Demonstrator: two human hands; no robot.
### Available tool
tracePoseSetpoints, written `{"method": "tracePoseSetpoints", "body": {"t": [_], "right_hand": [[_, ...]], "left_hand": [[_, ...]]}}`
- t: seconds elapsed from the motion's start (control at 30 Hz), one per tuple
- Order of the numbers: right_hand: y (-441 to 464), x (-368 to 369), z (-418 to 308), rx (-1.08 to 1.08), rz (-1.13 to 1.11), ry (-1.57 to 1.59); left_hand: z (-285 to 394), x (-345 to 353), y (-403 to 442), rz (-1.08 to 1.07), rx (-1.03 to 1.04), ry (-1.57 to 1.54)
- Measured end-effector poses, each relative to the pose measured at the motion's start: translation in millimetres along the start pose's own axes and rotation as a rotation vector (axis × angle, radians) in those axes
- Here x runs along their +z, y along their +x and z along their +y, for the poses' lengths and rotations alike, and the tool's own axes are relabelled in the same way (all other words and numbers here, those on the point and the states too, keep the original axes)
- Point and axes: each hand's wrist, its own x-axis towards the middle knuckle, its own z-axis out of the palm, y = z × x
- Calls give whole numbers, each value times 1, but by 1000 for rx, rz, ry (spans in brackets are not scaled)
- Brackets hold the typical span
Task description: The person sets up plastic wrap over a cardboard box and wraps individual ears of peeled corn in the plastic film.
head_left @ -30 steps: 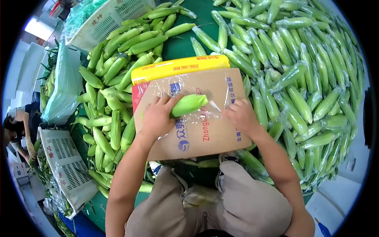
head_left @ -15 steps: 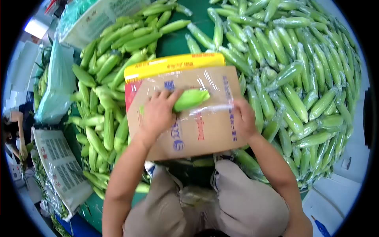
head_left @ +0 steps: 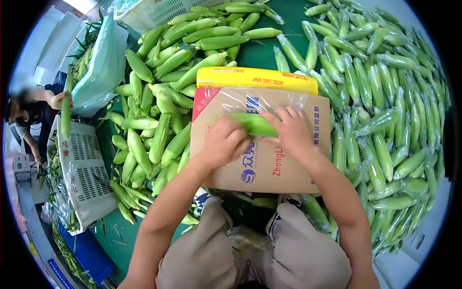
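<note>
An ear of corn (head_left: 257,124) in green husk lies crosswise on the upper part of a cardboard box (head_left: 231,171). My left hand (head_left: 226,140) grips its left end with curled fingers. My right hand (head_left: 290,129) has its fingers and thumb around the right end. Clear film shows above the corn, running toward the yellow wrap box (head_left: 257,79) at the carton's far edge. How far the film goes round the corn is hard to see.
Unwrapped corn (head_left: 139,147) is heaped on the left, film-wrapped corn (head_left: 385,130) on the right. White crates (head_left: 89,168) and a green plastic bag (head_left: 106,62) stand at the left. Another person (head_left: 43,103) at the far left holds an ear of corn.
My right hand has moved left from the carton's right side onto the corn. My left hand now curls at the corn's left end. The view has shifted, and the other person's raised hand holds corn.
</note>
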Motion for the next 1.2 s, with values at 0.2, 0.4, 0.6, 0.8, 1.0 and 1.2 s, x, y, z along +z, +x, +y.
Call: {"method": "tracePoseSetpoints", "body": {"t": [0.2,0.4,0.6,0.8,1.0,1.2], "right_hand": [[-25,22,9,59,294,73],[-24,16,10,153,356,100],[-25,9,5,251,337,163],[-19,12,9,190,276,167],[-17,-19,3,143,27,46],[-35,-27,-25,-92,-321,204]], "left_hand": [[10,-52,-53,-216,-383,93],[-8,-22,-48,11,-354,285],[0,-10,-60,179,-501,-18],[-11,-39,-25,-90,-337,85],[-14,-15,-59,337,-550,-17],[50,-27,-73,431,-511,-252]]}}
